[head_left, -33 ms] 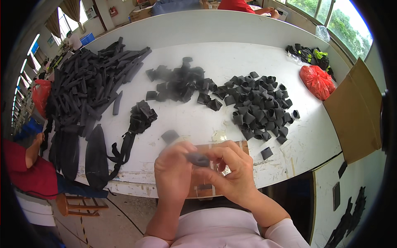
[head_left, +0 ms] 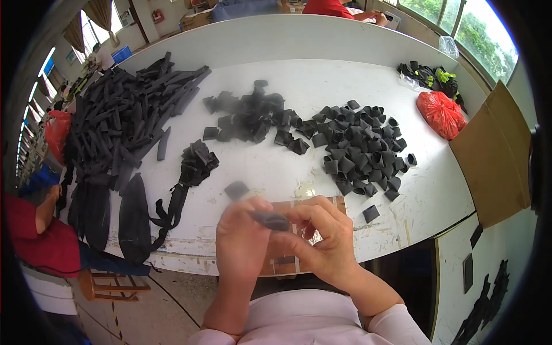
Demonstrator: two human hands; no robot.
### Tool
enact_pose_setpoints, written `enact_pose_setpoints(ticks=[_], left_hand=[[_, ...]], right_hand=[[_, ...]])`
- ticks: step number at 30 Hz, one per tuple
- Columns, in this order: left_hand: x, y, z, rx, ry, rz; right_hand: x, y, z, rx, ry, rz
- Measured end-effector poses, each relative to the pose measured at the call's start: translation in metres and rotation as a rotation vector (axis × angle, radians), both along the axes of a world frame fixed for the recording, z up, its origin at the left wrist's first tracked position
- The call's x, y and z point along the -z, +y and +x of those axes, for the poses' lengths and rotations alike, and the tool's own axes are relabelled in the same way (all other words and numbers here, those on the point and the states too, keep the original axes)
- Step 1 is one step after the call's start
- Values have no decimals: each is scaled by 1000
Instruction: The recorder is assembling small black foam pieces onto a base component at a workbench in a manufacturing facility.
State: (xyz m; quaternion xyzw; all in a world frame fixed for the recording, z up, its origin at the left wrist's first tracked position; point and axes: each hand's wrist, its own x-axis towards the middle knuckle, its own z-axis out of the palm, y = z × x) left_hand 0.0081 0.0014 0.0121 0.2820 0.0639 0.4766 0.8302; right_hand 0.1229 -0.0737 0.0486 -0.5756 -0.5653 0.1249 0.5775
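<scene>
"What are you doing with your hands?"

"I'm holding one small black piece (head_left: 271,220) between them. My right hand (head_left: 323,233) is pinching its right end with the thumb and pointing finger. My left hand (head_left: 242,233) is gripping the other end, but it's looking foggy, so I'm not able to tell where each finger is."

"Where are you holding it?"

"I'm holding it in front of my tummy, over the brown board (head_left: 270,266) at the near edge of the table (head_left: 414,190)."

"Which part are you doing?"

"I'm thinking I'm working on just this piece, maybe shaping or opening it. The next move is calling for a soft, steady pinch from both hands, so I'm not squashing it."

"How is it looking?"

"It's looking dark, short and soft, and a long dent or fold is showing on it. A heap of short black loops (head_left: 362,146) is lying to the right, and one lone piece (head_left: 371,213) is lying apart from it, nearer me. A hazy square piece (head_left: 236,190) is lying just past my left hand. Long dark strips (head_left: 126,109) are lying in a big pile on the left."
</scene>
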Motion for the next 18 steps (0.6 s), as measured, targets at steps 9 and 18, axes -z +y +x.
enact_pose_setpoints(ticks=[9,18], left_hand=[[11,-9,3,61,-41,-66],[-4,-1,-4,-148,609,458]], right_hand=[[9,1,9,20,-194,68],[15,-3,8,70,-404,57]])
